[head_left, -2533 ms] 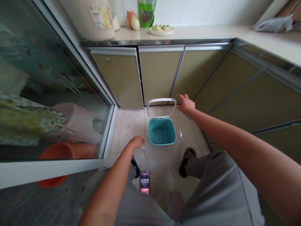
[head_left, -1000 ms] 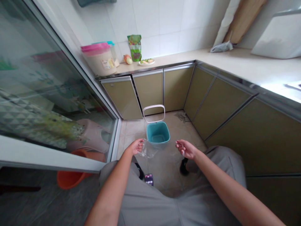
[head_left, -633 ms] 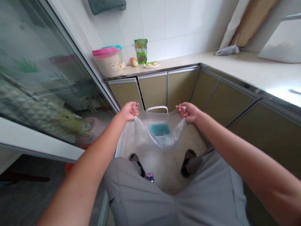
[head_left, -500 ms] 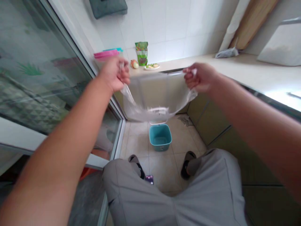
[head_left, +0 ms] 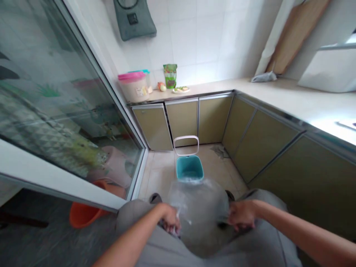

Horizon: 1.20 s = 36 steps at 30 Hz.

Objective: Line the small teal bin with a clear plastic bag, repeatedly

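Note:
A thin see-through plastic bag [head_left: 200, 204] is stretched between my two hands, low in front of my knees and blurred by motion. My left hand [head_left: 170, 218] is closed on one side of its edge. The other side is gripped by my right hand [head_left: 242, 214], near my right knee. Just beyond the bag, a teal bin [head_left: 190, 167] stands on the tiled floor. Its white frame [head_left: 186, 138] is tipped up at the back, upright against the cabinets. The bag's far end overlaps the bin's near rim in view; whether they touch I cannot tell.
Cabinets [head_left: 182, 115] line the back and right under a pale counter [head_left: 211, 86]. Pink-lidded tub [head_left: 133, 87], green packet [head_left: 170, 76] and a plate of food [head_left: 181, 89] sit there. A glass door [head_left: 91, 111] borders the left, beside an orange basin [head_left: 83, 214].
Both hands have come down from counter height to my knees, still holding the bag. The bag has swung down and toward me, uncovering the cabinets and the bin's white frame.

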Each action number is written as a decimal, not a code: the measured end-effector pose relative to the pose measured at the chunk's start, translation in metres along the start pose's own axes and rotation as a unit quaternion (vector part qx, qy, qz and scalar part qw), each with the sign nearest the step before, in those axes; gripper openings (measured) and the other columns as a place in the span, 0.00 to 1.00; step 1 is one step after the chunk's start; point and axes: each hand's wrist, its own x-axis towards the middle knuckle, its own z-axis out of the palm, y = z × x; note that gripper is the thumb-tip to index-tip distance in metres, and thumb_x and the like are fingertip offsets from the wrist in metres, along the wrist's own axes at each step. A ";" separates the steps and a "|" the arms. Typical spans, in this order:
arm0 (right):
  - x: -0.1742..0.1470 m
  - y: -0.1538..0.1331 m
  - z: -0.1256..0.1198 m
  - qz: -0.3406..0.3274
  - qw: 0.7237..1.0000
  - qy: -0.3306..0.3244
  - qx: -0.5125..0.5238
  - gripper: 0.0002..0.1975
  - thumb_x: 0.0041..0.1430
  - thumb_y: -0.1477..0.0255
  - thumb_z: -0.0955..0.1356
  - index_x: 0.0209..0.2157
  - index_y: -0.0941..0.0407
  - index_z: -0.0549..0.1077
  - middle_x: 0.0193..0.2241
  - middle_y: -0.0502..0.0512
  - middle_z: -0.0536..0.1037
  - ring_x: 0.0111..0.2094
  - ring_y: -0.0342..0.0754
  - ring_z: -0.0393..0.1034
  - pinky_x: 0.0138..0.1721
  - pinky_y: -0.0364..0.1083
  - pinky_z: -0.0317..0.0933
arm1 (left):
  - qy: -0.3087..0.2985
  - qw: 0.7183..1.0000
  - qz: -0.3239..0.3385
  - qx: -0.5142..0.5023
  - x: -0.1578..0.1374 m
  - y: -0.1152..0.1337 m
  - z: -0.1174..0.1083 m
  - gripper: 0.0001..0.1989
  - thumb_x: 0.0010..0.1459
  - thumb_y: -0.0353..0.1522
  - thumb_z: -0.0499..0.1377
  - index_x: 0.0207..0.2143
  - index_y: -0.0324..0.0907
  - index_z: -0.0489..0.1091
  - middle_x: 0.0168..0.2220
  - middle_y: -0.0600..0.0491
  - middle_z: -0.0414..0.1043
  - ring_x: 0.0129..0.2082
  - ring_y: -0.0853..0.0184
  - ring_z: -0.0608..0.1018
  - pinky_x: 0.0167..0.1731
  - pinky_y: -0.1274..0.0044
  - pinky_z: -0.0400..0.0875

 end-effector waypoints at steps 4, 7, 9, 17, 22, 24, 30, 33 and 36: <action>0.020 0.046 -0.027 0.032 0.995 -0.041 0.081 0.29 0.48 0.45 0.75 0.24 0.57 0.69 0.19 0.47 0.68 0.18 0.39 0.62 0.19 0.40 0.61 | -0.092 0.986 -0.127 -0.058 0.003 -0.012 -0.052 0.23 0.46 0.50 0.72 0.26 0.39 0.76 0.20 0.54 0.69 0.19 0.70 0.71 0.24 0.75 0.67; 0.013 0.048 -0.050 -0.038 0.986 0.022 0.164 0.29 0.51 0.44 0.73 0.27 0.57 0.67 0.20 0.45 0.67 0.18 0.37 0.60 0.20 0.39 0.60 | 0.028 0.982 -0.010 -0.185 -0.015 0.001 -0.093 0.22 0.48 0.49 0.72 0.29 0.39 0.76 0.16 0.60 0.61 0.19 0.73 0.68 0.28 0.77 0.68; 0.003 0.034 -0.064 -0.077 0.979 0.046 0.183 0.28 0.53 0.45 0.73 0.27 0.56 0.65 0.21 0.45 0.66 0.18 0.37 0.58 0.20 0.39 0.58 | 0.104 0.961 0.068 -0.247 -0.028 0.022 -0.115 0.19 0.51 0.45 0.71 0.31 0.38 0.75 0.15 0.63 0.54 0.18 0.73 0.66 0.29 0.77 0.69; -0.027 -0.038 -0.121 -0.159 0.959 0.116 0.203 0.25 0.55 0.56 0.76 0.48 0.56 0.72 0.24 0.43 0.64 0.19 0.36 0.50 0.19 0.38 0.47 | 0.275 0.883 0.248 -0.287 -0.061 0.111 -0.168 0.18 0.51 0.30 0.70 0.46 0.41 0.75 0.20 0.65 0.54 0.18 0.77 0.61 0.28 0.79 0.69; -0.036 -0.075 -0.148 -0.200 0.945 0.166 0.197 0.30 0.55 0.63 0.76 0.58 0.54 0.70 0.21 0.42 0.60 0.19 0.37 0.50 0.18 0.38 0.42 | 0.347 0.864 0.306 -0.200 -0.077 0.152 -0.188 0.31 0.46 0.26 0.70 0.55 0.44 0.73 0.22 0.64 0.57 0.20 0.77 0.62 0.27 0.82 0.66; -0.038 -0.088 -0.155 -0.210 0.938 0.204 0.183 0.29 0.55 0.65 0.75 0.58 0.53 0.70 0.20 0.41 0.59 0.19 0.37 0.50 0.18 0.38 0.43 | 0.388 0.855 0.311 -0.148 -0.079 0.163 -0.196 0.36 0.45 0.25 0.69 0.60 0.44 0.70 0.23 0.65 0.56 0.21 0.77 0.62 0.26 0.83 0.65; -0.031 -0.104 -0.163 -0.248 0.884 0.365 0.155 0.24 0.55 0.70 0.75 0.54 0.56 0.75 0.19 0.41 0.61 0.17 0.38 0.54 0.18 0.39 0.50 | 0.484 0.817 0.314 0.019 -0.072 0.169 -0.215 0.51 0.43 0.20 0.65 0.70 0.44 0.57 0.30 0.61 0.66 0.22 0.79 0.61 0.25 0.84 0.60; -0.020 -0.100 -0.166 -0.256 0.872 0.394 0.138 0.25 0.58 0.69 0.73 0.57 0.56 0.74 0.19 0.42 0.63 0.17 0.37 0.53 0.18 0.38 0.48 | 0.481 0.819 0.308 0.055 -0.063 0.162 -0.216 0.56 0.43 0.19 0.65 0.73 0.48 0.49 0.41 0.53 0.73 0.22 0.80 0.62 0.25 0.84 0.60; -0.005 -0.093 -0.172 -0.244 0.866 0.422 0.113 0.22 0.61 0.67 0.72 0.56 0.55 0.74 0.19 0.44 0.65 0.16 0.37 0.52 0.16 0.38 0.46 | 0.470 0.830 0.291 0.075 -0.051 0.151 -0.211 0.60 0.44 0.19 0.65 0.75 0.52 0.42 0.48 0.48 0.73 0.22 0.81 0.62 0.25 0.84 0.60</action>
